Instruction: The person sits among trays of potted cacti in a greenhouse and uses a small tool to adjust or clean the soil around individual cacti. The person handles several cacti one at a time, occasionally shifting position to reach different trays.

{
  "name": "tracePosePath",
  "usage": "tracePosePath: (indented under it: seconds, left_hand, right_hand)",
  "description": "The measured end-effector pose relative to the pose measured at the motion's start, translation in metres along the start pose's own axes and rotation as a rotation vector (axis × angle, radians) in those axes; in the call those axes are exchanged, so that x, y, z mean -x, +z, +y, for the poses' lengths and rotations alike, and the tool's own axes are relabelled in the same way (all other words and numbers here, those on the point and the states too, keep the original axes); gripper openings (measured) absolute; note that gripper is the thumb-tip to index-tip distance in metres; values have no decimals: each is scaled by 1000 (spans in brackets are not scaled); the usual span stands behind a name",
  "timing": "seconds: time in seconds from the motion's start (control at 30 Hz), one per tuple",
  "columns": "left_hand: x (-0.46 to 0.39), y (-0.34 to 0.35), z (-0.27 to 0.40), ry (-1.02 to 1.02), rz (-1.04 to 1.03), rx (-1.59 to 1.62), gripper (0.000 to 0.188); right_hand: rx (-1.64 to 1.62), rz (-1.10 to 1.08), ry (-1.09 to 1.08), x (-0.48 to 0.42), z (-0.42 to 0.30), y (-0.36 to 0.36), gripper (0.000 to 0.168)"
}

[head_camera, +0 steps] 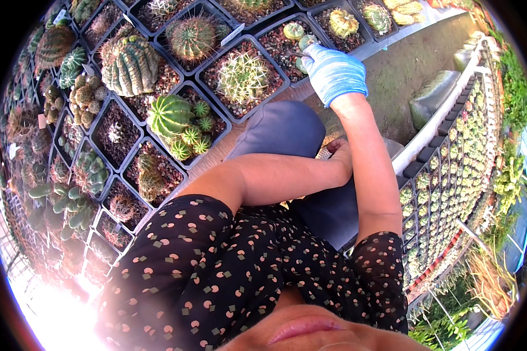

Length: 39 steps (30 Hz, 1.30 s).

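Observation:
My right hand (338, 72), in a blue-and-white knit glove, reaches over a square black pot (276, 45) of reddish grit. Small round cacti (294, 31) grow in that pot, one touching or just beside my fingertips. A thin dark tool (296, 53), perhaps tweezers, sticks out from my pinched fingers; the glove hides most of it. Bare and curled, my left hand (340, 151) lies low by my knee, partly hidden behind its own forearm. Whether it holds anything cannot be seen. A whitish perforated thing (324, 153) shows beside it.
Potted cacti crowd the left bench, among them a ribbed green cactus with offsets (171, 116) and a spiny round cactus (242, 78). A concrete walkway (388, 83) runs along the right, holding a grey block-like object (432, 98). Beyond it stand trays of small plants (448, 175).

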<state>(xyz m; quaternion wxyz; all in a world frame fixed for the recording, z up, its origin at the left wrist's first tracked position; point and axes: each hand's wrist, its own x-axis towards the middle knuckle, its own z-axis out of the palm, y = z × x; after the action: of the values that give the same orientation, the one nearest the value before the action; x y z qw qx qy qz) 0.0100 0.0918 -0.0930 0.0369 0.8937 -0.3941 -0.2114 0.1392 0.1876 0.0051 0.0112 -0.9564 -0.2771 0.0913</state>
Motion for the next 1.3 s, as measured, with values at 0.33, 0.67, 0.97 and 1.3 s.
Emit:
tracePosePath:
  seconds: [0.33,0.67,0.97,1.3]
  left_hand:
    - [-2,4,6,40,43,-49,33]
    - [-27,38,7,33,199,148,29]
    - [-26,37,9,32,282,183,29]
    - [-27,36,10,36,310,188,30]
  right_hand:
    - [32,-38,14,3,4,-2,31]
    - [7,14,-31,0,0,4,27]
    - [32,6,-45,3,-1,3,24]
    - [23,18,-33,4,1,2,25]
